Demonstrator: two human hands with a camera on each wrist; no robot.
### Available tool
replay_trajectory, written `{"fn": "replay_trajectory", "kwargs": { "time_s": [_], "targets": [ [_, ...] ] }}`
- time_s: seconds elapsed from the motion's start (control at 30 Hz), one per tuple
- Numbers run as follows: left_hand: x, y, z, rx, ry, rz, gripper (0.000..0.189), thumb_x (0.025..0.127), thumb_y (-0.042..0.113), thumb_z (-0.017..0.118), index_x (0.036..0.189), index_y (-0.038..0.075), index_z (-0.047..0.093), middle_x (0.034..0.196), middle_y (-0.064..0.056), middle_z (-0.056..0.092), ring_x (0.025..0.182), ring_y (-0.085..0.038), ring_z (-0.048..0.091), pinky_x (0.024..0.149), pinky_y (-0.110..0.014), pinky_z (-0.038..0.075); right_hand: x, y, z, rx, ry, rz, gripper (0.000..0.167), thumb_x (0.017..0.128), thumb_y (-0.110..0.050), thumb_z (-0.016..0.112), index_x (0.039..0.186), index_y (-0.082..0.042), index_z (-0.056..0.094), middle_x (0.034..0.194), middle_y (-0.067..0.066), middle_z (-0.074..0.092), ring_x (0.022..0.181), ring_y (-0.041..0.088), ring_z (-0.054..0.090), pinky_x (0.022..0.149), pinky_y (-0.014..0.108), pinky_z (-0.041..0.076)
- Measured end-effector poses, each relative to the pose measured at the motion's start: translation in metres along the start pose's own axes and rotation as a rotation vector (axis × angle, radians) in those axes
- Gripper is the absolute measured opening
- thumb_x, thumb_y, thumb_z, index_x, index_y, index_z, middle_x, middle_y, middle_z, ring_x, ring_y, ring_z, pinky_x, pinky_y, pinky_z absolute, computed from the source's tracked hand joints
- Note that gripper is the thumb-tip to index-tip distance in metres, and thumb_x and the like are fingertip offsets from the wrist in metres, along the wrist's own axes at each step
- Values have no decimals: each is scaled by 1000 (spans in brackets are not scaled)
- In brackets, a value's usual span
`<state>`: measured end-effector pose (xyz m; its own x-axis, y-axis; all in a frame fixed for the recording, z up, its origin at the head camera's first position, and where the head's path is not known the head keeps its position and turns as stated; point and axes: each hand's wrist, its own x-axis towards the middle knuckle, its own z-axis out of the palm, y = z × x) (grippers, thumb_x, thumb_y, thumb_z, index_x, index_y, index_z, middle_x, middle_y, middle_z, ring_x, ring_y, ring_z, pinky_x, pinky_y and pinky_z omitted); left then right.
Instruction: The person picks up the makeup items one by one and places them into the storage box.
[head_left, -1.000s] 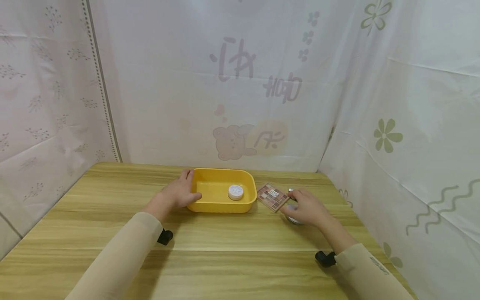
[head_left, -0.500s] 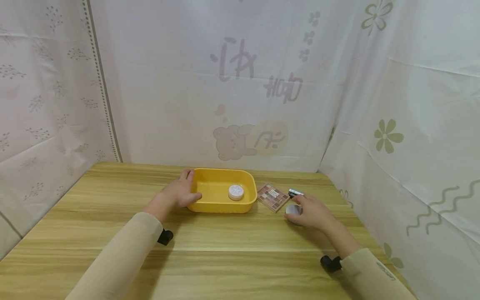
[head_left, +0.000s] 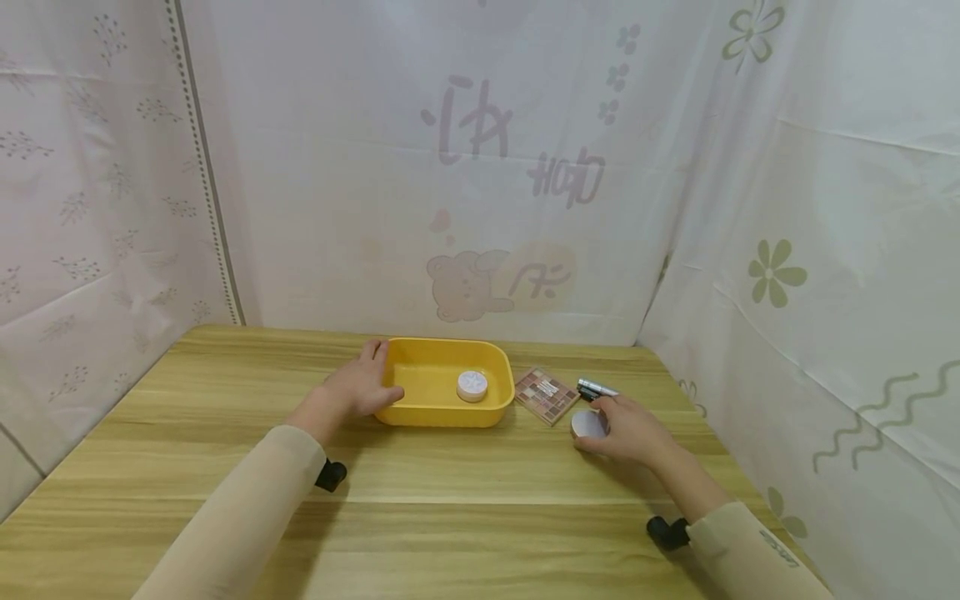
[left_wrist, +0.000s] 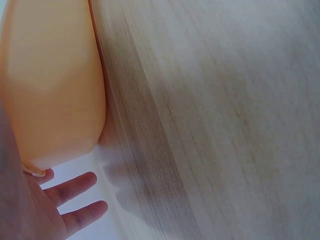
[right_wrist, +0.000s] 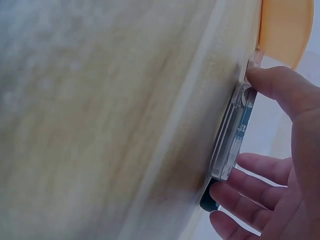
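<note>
My left hand point(head_left: 358, 385) rests over the left end of a yellow plastic basin point(head_left: 420, 415), its thumb at the rim. In the left wrist view several fingers point(left_wrist: 75, 189) stretch out straight beside the basin wall point(left_wrist: 55, 95). A round white compact with a star-patterned top point(head_left: 472, 385) lies inside the basin. My right hand point(head_left: 633, 433) holds another round compact with a pale top point(head_left: 588, 424), thumb on one side and fingers on the other. The right wrist view shows this compact's clear, shiny side point(right_wrist: 232, 135), low over the wood; whether it touches the table is unclear.
An eyeshadow palette point(head_left: 546, 395) lies between the basin and the right hand. Just behind that hand are a slim silver tube point(head_left: 597, 387) and a dark piece point(head_left: 587, 394) beside it. Printed curtains point(head_left: 360, 208) border the wooden table point(head_left: 450, 533).
My right hand has drawn slightly to the right, uncovering more of the silver tube and the compact's pale top. The left hand and basin stay where they were.
</note>
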<state>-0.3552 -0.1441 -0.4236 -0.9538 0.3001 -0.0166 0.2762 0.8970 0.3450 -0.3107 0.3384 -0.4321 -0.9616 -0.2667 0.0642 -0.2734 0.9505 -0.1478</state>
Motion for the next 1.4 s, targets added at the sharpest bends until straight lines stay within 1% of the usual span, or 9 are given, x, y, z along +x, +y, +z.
{"fn": "replay_trajectory", "kwargs": {
  "time_s": [0.17, 0.33, 0.53, 0.73, 1.07, 1.4],
  "targets": [
    [-1, 1, -1, -1, 1, -2, 100, 106, 47, 57, 174, -5, 5, 182, -30, 9, 153, -52, 48, 123, -62, 44, 0, -1, -2, 6, -38, 9, 87, 85, -60, 86, 140, 4, 65, 121, 19, 70, 100, 27, 65, 74, 40, 55],
    [-1, 1, -2, -1, 0, -3, 100, 106, 46, 58, 174, -6, 6, 181, -30, 9, 153, -52, 47, 123, -62, 44, -1, -3, -5, 23, -73, 20, 88, 86, -59, 87, 142, 5, 64, 126, 22, 68, 99, 27, 65, 74, 39, 56],
    [0, 0, -1, 5, -3, -3, 100, 106, 47, 57, 174, -5, 5, 182, -29, 9, 154, -51, 46, 124, -62, 43, -1, -5, -7, 34, -91, 23, 82, 86, -56, 87, 136, 5, 66, 127, 25, 67, 98, 27, 65, 75, 40, 58],
    [0, 0, -1, -2, -4, -3, 100, 106, 47, 57, 174, -5, 5, 182, -28, 9, 153, -51, 48, 122, -61, 45, -1, -4, -7, 48, -101, 25, 78, 86, -54, 88, 133, 5, 66, 125, 25, 67, 98, 27, 65, 75, 39, 58],
    [0, 0, -1, -1, 0, 0, 100, 106, 47, 57, 175, -4, 4, 181, -29, 9, 154, -51, 47, 124, -61, 44, -1, -3, -8, 78, -111, 28, 79, 88, -52, 87, 134, 7, 65, 122, 23, 66, 95, 25, 64, 74, 37, 56],
    [-1, 0, -1, -6, -3, -5, 101, 106, 47, 57, 175, -3, 3, 182, -28, 8, 155, -51, 45, 125, -61, 43, 1, -2, -6, 78, -97, 12, 75, 88, -51, 87, 131, 7, 66, 118, 21, 67, 94, 24, 64, 73, 37, 56]
  ]
}}
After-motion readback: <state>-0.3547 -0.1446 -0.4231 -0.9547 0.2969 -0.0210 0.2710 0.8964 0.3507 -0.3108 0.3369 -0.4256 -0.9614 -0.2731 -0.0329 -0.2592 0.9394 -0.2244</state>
